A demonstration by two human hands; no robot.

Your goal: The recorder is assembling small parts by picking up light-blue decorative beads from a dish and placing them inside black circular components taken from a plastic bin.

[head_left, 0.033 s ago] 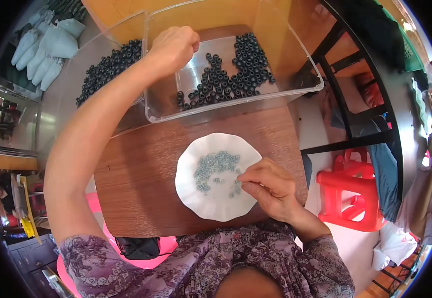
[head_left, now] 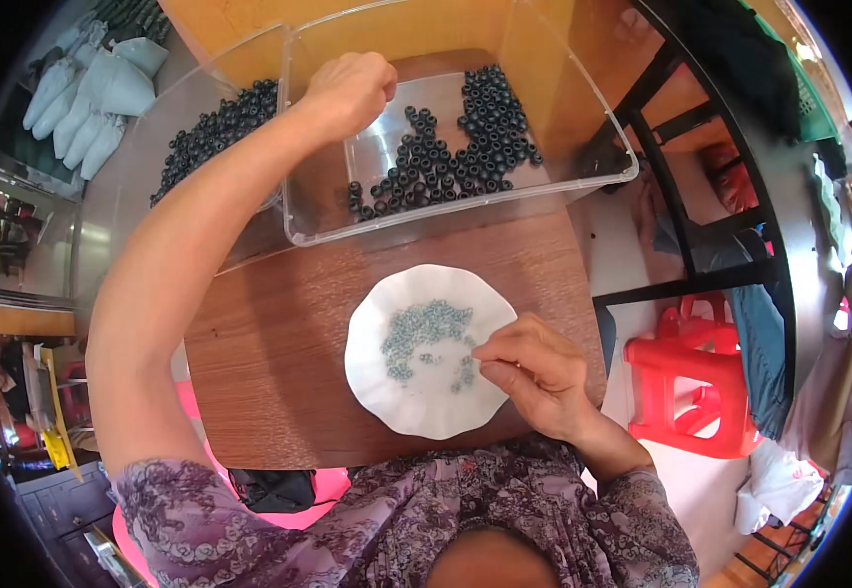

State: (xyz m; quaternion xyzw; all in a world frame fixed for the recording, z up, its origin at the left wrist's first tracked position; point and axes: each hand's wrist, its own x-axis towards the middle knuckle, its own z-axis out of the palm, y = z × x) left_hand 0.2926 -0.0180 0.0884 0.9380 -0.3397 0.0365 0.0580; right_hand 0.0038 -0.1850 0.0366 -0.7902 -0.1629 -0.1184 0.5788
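My left hand (head_left: 352, 95) is closed in a fist above the left part of a clear plastic bin (head_left: 465, 199). Its curled fingers hide whatever may be inside. Glossy black ring-like beads (head_left: 436, 167) lie in that bin, heaped toward its right and front sides. Nearer to me, a white plate with a wavy rim (head_left: 372, 407) stands on the wooden table and bears many tiny pale grey-green beads (head_left: 421, 328). Over the plate's right edge, my right hand (head_left: 542, 380) pinches thumb and forefinger together. Anything between those fingertips is too small to make out.
A second clear bin of black beads (head_left: 215, 137) adjoins at the left, partly behind my forearm. The brown wooden tabletop (head_left: 269, 372) lies under the plate. Red plastic stools (head_left: 691, 382) stand at the right beside a dark table frame. White sacks (head_left: 117, 83) sit far left.
My left hand has shifted very slightly to the right over the bin, still closed. My right hand keeps its pinch at the plate's edge.
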